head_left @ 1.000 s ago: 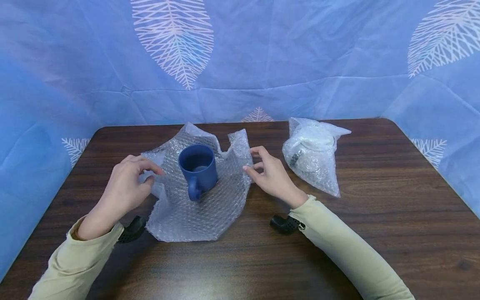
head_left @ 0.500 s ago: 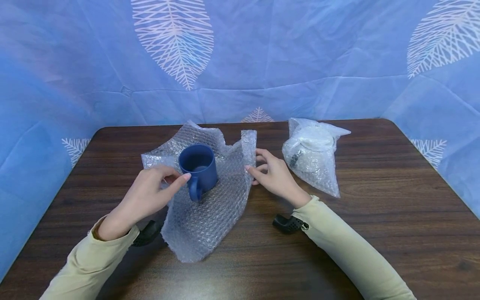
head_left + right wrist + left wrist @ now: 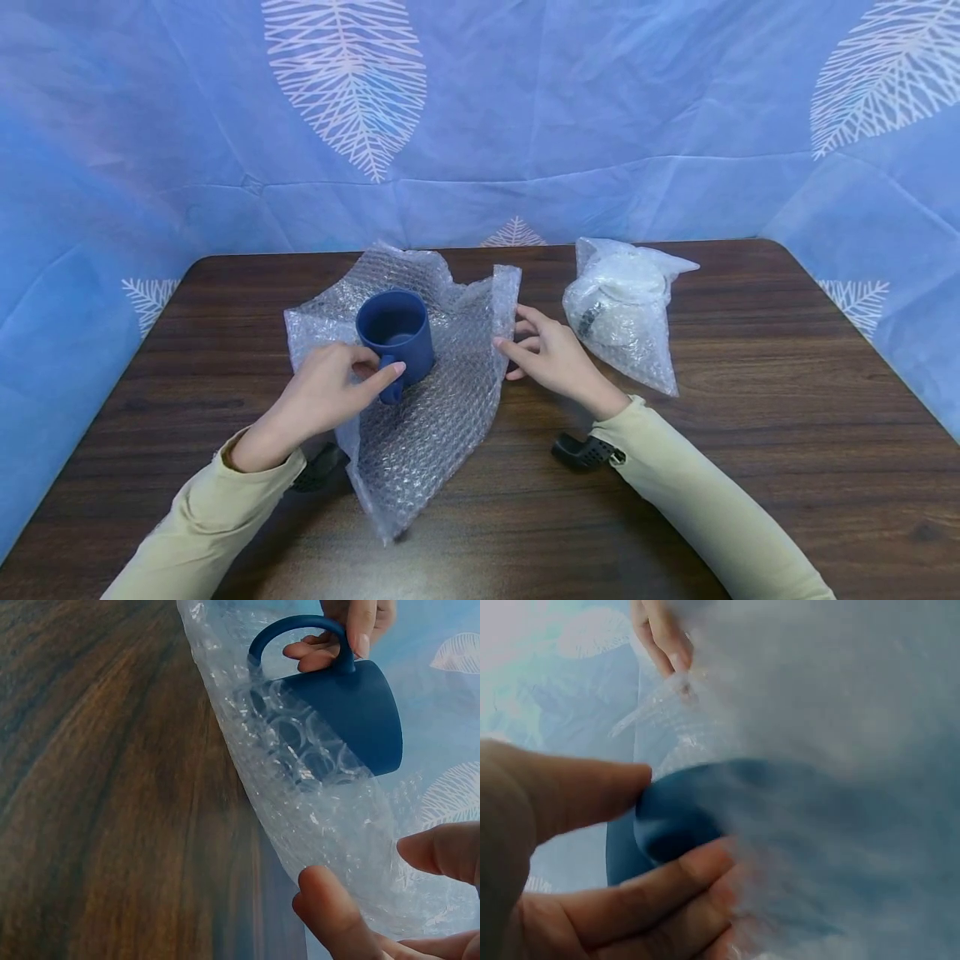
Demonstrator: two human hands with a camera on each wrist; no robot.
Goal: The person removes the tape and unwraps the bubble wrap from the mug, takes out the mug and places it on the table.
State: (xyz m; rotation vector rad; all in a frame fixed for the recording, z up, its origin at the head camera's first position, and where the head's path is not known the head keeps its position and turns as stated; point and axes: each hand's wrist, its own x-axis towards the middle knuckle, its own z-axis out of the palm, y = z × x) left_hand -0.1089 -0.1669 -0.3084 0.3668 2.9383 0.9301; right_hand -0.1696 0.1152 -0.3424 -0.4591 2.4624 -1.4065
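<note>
A blue mug [image 3: 397,329] stands upright on a sheet of bubble wrap [image 3: 435,433], its handle turned toward the front. My left hand [image 3: 326,392] pinches the handle between thumb and fingers; the right wrist view shows fingers passing into the loop of the handle [image 3: 300,624]. A raised flap of wrap stands beside my left hand and blurs much of the left wrist view. To the right, my right hand [image 3: 555,354] loosely holds the sheet's right edge, thumb on the inner side and fingers on the outer.
A bubble-wrapped bundle [image 3: 626,308], its contents partly showing as pale and dark patches, lies right of my right hand. Everything is on a dark wooden table [image 3: 750,400]. A blue cloth [image 3: 585,100] with white leaf prints hangs behind it.
My left hand has moved right from the wrap's left edge to the mug handle. The wrap's front corner has swung toward the front. My right hand has shifted slightly right with the edge.
</note>
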